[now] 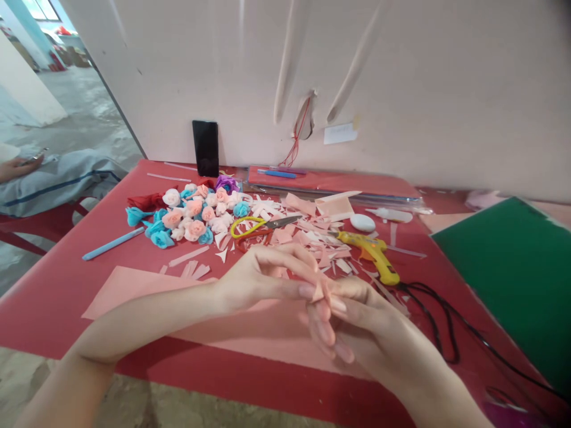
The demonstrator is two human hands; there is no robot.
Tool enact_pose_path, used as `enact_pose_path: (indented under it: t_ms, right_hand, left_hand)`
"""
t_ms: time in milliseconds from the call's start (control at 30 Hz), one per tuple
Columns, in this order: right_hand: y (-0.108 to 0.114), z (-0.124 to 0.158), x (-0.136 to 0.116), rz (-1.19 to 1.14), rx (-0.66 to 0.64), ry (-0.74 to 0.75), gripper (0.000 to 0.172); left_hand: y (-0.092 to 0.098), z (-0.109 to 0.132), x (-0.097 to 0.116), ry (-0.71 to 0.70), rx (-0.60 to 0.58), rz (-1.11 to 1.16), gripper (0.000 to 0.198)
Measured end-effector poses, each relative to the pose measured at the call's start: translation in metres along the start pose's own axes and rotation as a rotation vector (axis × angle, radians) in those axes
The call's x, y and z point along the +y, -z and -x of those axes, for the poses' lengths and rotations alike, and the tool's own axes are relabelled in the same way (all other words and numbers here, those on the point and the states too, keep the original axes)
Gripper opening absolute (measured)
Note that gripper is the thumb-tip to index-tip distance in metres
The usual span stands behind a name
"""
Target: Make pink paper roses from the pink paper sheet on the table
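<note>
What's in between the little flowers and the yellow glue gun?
The head view shows scissors and pink and white paper scraps lying between the flowers and the glue gun.

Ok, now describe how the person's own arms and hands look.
Both the left arm and the right arm are bare where they show, with no sleeve, watch or bracelet in view. The left hand and right hand are ungloved, with slender fingers and no ring visible, though some fingers are partly hidden.

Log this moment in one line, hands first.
left hand: pinching small pink piece; right hand: holding same piece; scissors: among paper scraps; glue gun: right of scissors
</note>
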State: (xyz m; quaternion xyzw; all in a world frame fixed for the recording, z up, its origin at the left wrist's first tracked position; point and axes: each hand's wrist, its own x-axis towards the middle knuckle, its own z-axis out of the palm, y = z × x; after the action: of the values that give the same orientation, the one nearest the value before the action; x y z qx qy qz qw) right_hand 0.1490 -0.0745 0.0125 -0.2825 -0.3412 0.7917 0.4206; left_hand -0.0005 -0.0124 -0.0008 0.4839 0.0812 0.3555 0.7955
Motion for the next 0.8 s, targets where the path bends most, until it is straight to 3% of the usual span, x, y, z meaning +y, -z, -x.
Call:
enact_pose_path:
  t_ms: [133, 633, 800]
  right_hand:
    - [0.0021, -0.0007, 0.0059, -0.088, -0.057, -0.067, 0.018]
    - [0.0001, -0.0062, 0.0098, -0.194, -0.063, -0.121, 0.015]
    - [-0.0036, -0.0037, 0.0108, -0.104, 0.042, -0.024, 0.012]
  left_hand:
    - [0.0035, -0.0018, -0.0042, -0.012, -0.016, 0.004, 0.006]
    - [0.0074, -0.0023, -0.0090, -0.046, -0.029, -0.004, 0.007]
    - [0.0044, -0.0024, -0.0104, -0.097, -0.012, 0.036, 0.008]
